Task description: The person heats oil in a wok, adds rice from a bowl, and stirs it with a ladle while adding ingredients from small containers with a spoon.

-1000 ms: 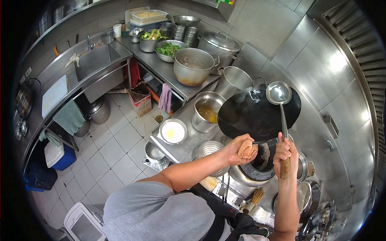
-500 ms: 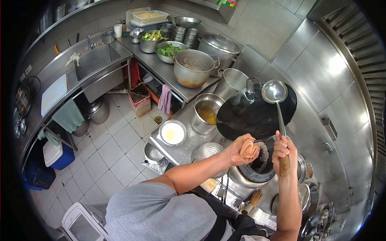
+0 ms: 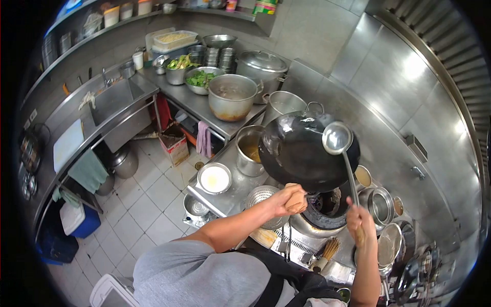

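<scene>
My left hand [image 3: 287, 198] is closed around a folded tan cloth [image 3: 296, 202] at the near side of a large black wok [image 3: 307, 158]. The grip under the cloth is hidden, but the cloth meets the wok's near handle. Dark and glossy inside, the wok sits beyond the round burner [image 3: 319, 227], whose opening shows in front of it. My right hand [image 3: 361, 225] is wrapped round the wooden grip of a long steel ladle [image 3: 338, 138]. The ladle's bowl overlaps the wok's right side in this view.
Left of the wok stand a pot of yellowish liquid [image 3: 250, 151], a bowl of white liquid [image 3: 214, 178] and a perforated strainer [image 3: 263, 200]. Behind are a big stockpot [image 3: 232, 105] and a bowl of greens [image 3: 201, 80]. A bamboo brush [image 3: 327, 252] lies near my body; bowls crowd the right.
The view has shifted, showing more of the upper shelf. My right hand and the ladle have come nearer to my body. The wok and my left hand keep roughly their place.
</scene>
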Action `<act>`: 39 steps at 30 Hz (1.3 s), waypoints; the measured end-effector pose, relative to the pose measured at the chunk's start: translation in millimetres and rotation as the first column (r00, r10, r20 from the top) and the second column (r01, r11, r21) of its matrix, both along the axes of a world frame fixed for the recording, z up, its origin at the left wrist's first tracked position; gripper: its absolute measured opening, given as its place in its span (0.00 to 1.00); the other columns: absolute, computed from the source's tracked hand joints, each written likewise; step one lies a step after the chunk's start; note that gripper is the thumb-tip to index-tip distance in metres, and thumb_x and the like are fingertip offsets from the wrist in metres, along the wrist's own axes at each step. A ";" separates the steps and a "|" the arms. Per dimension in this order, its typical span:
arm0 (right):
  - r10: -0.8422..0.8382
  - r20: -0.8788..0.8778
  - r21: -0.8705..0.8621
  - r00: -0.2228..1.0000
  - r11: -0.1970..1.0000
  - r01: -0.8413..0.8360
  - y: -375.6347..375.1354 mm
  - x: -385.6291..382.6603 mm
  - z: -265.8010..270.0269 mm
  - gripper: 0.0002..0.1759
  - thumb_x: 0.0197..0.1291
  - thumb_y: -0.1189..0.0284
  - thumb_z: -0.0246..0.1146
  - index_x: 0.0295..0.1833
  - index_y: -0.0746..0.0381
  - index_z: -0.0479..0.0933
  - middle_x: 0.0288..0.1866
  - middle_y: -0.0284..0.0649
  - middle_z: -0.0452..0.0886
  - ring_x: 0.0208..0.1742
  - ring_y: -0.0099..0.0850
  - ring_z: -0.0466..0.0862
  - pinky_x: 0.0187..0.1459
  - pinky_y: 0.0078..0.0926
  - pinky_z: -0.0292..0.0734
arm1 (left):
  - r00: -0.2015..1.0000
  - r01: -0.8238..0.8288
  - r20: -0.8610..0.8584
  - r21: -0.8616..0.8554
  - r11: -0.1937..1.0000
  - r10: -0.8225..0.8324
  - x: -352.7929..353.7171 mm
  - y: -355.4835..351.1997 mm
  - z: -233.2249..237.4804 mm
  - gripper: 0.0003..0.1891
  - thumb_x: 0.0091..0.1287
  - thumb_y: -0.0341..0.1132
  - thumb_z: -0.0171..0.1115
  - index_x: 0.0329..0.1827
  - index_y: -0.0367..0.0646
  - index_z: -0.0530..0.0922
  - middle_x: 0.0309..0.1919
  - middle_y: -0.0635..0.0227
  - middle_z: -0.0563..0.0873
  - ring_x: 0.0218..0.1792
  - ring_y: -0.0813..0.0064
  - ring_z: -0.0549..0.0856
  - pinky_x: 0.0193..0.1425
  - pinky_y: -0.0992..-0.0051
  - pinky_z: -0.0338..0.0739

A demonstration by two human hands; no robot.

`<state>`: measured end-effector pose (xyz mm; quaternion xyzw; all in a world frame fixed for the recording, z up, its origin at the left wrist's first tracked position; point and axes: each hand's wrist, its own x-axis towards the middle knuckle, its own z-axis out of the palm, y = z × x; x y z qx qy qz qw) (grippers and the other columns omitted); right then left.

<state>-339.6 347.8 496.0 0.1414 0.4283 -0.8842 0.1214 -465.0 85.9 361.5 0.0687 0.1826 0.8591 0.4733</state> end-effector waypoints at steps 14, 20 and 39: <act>-0.406 -0.184 0.805 0.895 0.460 0.374 101.0 229.2 -162.6 0.22 0.66 0.77 0.59 0.65 0.66 0.70 0.22 0.27 0.70 0.14 0.18 0.69 0.16 0.20 0.64 | 0.997 -0.071 -0.006 -0.386 0.920 0.075 39.1 73.1 -55.3 0.08 0.64 0.32 0.65 0.34 0.40 0.73 0.22 0.62 0.76 0.18 0.64 0.78 0.22 0.63 0.76; -0.565 -0.105 0.715 0.819 0.530 0.457 105.2 289.1 -187.3 0.15 0.66 0.78 0.60 0.57 0.66 0.70 0.20 0.27 0.69 0.13 0.17 0.69 0.15 0.21 0.66 | 0.995 -0.018 0.080 -0.449 0.893 0.060 55.9 131.4 -72.7 0.08 0.63 0.30 0.66 0.36 0.43 0.72 0.28 0.60 0.78 0.19 0.61 0.80 0.22 0.59 0.78; -0.524 -0.095 0.625 0.847 0.630 0.461 183.5 301.6 -221.3 0.20 0.66 0.79 0.57 0.63 0.68 0.69 0.20 0.32 0.70 0.12 0.21 0.69 0.14 0.23 0.66 | 0.999 0.037 0.031 -0.407 0.913 -0.027 18.9 230.3 -172.4 0.09 0.68 0.39 0.67 0.40 0.47 0.76 0.29 0.63 0.81 0.21 0.65 0.82 0.22 0.65 0.81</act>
